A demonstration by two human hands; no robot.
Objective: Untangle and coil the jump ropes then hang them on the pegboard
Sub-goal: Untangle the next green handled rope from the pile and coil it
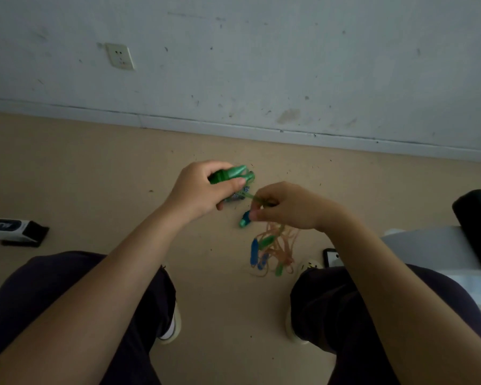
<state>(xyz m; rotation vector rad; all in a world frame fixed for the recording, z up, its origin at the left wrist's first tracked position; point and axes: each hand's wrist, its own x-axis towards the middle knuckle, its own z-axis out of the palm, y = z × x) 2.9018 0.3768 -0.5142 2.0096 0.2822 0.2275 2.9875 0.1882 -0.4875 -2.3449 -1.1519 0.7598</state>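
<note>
Knees in dark trousers (67, 287) framed the bottom of the head view, and both bare forearms reached out over the tan floor (95, 162). Left hand (203, 190) was curled tight round a pair of green handles (231, 173), their tips poking out past the thumb toward the wall (261, 65). Right hand (286, 207) sat just beside it, fingers bunched and pinching a green cord (250, 196) that ran taut between the two hands. A teal handle (245, 219) hung touching the right hand's fingertips. Below that hand, down on the floor between the feet, lay the tangle of jump ropes (272, 251): pale orange cord looped over blue and green handles. How many ropes were in that knot could not be told. Off by the floor's left edge lay a white-and-black box (14, 227); a dark phone-like slab (332, 257) rested near the right knee. A socket (120, 56) sat on the wall.
</note>
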